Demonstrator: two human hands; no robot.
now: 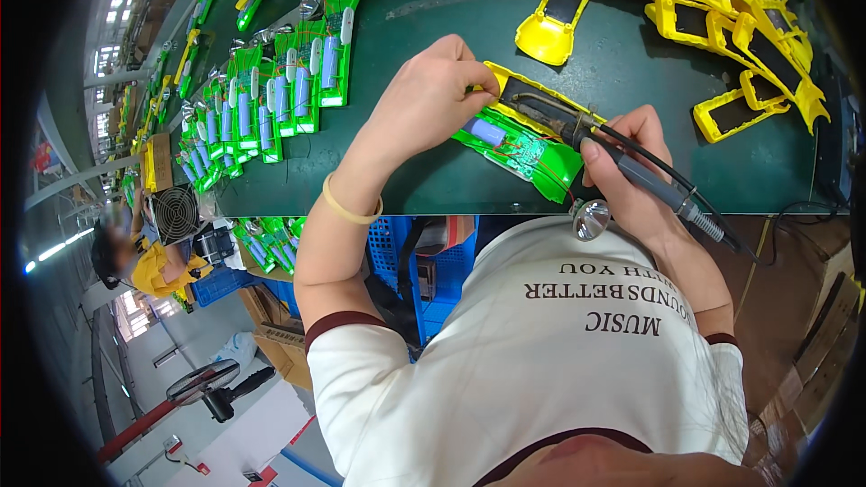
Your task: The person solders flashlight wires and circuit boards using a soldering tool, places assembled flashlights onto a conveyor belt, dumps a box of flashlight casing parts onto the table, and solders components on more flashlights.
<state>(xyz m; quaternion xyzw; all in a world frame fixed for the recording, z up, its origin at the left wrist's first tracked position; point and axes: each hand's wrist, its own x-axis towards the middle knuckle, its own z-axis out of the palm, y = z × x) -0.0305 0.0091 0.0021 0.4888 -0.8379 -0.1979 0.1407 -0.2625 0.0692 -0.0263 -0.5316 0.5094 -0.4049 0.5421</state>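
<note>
My right hand [621,176] is wrapped round the grey handle of a soldering iron [642,179], whose metal tip end points left over a yellow casing half [541,90] with a black inner panel. At that casing's left end my left hand [431,95] is closed in a pinch; what sits between its fingertips is hidden. Just below, on the table, a green casing half [557,179] lies open side up. It carries a blue battery cell [485,132], a circuit board [521,157] and thin red wires. A silver lamp reflector [591,220] hangs at the table's front edge.
Rows of green assemblies [280,95] with batteries cover the left of the dark green table [433,13]. Yellow casings [735,27] are piled at the far right. The iron's black cord [753,257] trails right. A person in yellow [158,266] and a fan [206,383] are at left.
</note>
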